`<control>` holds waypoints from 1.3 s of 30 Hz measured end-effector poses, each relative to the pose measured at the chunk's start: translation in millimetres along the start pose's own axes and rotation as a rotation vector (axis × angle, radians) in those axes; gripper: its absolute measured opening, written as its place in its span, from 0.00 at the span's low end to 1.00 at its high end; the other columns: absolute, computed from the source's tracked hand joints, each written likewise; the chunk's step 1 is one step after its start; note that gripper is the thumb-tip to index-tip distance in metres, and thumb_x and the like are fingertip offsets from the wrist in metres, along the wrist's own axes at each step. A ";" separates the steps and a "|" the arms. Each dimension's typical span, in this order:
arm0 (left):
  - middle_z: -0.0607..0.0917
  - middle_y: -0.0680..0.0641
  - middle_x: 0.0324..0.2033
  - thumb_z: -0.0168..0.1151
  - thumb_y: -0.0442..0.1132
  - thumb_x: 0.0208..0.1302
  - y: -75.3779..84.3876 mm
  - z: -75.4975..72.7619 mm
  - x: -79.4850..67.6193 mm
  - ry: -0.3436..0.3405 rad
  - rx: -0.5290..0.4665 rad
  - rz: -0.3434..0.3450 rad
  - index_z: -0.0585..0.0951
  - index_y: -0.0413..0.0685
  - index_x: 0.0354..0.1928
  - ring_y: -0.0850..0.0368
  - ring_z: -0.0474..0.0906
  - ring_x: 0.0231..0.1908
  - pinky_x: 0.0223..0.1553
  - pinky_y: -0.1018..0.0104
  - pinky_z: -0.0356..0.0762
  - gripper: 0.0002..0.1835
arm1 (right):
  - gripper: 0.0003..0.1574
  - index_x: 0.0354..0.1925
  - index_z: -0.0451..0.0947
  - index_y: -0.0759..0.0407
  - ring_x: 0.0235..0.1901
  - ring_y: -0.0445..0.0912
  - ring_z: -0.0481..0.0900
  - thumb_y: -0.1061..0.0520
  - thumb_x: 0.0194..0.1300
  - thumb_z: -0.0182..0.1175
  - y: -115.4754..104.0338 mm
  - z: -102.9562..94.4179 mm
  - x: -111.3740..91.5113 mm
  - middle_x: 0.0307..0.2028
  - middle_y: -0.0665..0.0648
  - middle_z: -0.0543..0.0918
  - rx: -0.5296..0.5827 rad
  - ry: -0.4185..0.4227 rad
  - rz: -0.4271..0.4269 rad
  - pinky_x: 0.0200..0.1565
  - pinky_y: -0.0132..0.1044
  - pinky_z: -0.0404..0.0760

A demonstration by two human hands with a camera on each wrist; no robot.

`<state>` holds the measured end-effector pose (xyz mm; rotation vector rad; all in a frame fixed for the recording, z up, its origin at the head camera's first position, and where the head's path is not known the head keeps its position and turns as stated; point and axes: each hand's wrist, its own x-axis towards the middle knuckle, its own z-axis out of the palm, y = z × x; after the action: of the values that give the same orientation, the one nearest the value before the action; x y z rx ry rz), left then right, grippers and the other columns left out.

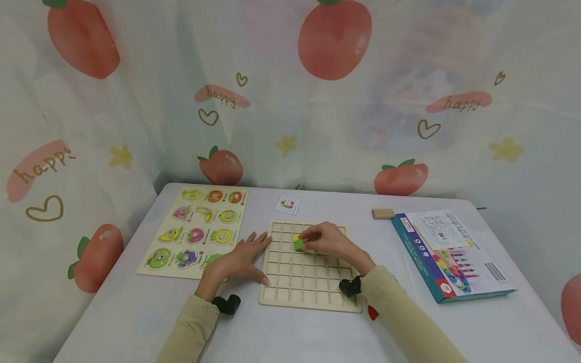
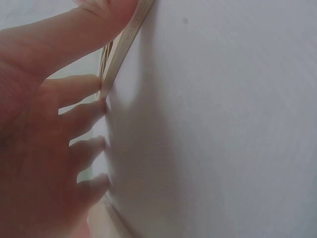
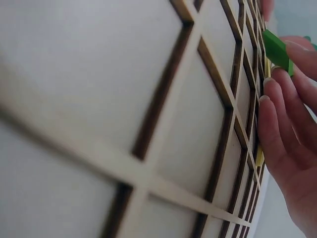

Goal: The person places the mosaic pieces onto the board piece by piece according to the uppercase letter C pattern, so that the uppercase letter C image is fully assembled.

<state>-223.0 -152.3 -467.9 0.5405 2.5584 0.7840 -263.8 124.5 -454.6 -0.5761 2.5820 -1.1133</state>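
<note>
My right hand (image 1: pixel 329 241) pinches a green block (image 1: pixel 298 244) between thumb and fingers, over the upper middle of a wooden grid board (image 1: pixel 295 298). In the right wrist view the green block (image 3: pixel 277 51) is tilted, close over the grid. A bit of yellow (image 1: pixel 296 237) shows just behind it in the head view, and yellow edges (image 3: pixel 260 156) appear in the grid beside my fingers. My left hand (image 1: pixel 240 259) lies with fingers spread at the board's left side, its thumb touching the edge. In the left wrist view its fingertips (image 2: pixel 101 144) reach down to the white surface.
A fruit puzzle board (image 1: pixel 179 242) lies at the left. Behind the grid is a small pattern card (image 1: pixel 288 204). To the right are a wooden block (image 1: pixel 383 214) and a flat box (image 1: pixel 454 257). A red piece (image 1: pixel 372 312) shows beside my right sleeve.
</note>
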 end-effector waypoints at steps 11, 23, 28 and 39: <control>0.52 0.46 0.82 0.83 0.48 0.50 1.0 -0.2 0.7 0.000 0.005 -0.011 0.58 0.47 0.81 0.42 0.37 0.82 0.82 0.42 0.34 0.59 | 0.16 0.49 0.88 0.61 0.32 0.39 0.79 0.58 0.63 0.73 -1.8 4.8 4.4 0.34 0.50 0.88 -0.058 -0.029 -0.037 0.39 0.34 0.81; 0.52 0.45 0.82 0.83 0.48 0.50 1.6 -0.3 0.8 0.005 -0.004 0.000 0.58 0.46 0.81 0.42 0.37 0.82 0.82 0.42 0.35 0.59 | 0.17 0.50 0.87 0.63 0.36 0.40 0.82 0.59 0.64 0.72 1.2 2.6 -0.4 0.37 0.52 0.89 -0.073 -0.030 -0.063 0.42 0.36 0.83; 0.52 0.45 0.82 0.83 0.47 0.50 1.9 0.5 0.6 0.007 -0.009 -0.002 0.59 0.46 0.81 0.42 0.37 0.82 0.82 0.42 0.35 0.59 | 0.14 0.49 0.87 0.60 0.39 0.42 0.82 0.58 0.65 0.70 3.3 -1.2 -10.8 0.40 0.52 0.89 -0.073 0.007 -0.044 0.45 0.37 0.83; 0.52 0.45 0.82 0.83 0.47 0.50 3.1 0.3 -0.3 0.008 -0.008 -0.005 0.58 0.46 0.81 0.42 0.37 0.82 0.82 0.42 0.34 0.59 | 0.13 0.49 0.88 0.57 0.38 0.44 0.78 0.56 0.67 0.69 10.3 -16.0 -42.0 0.39 0.50 0.86 -0.108 0.060 0.007 0.43 0.35 0.81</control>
<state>-221.9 -150.0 -466.2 0.5298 2.5622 0.7959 -235.5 160.3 -447.9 -0.5655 2.7069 -1.0090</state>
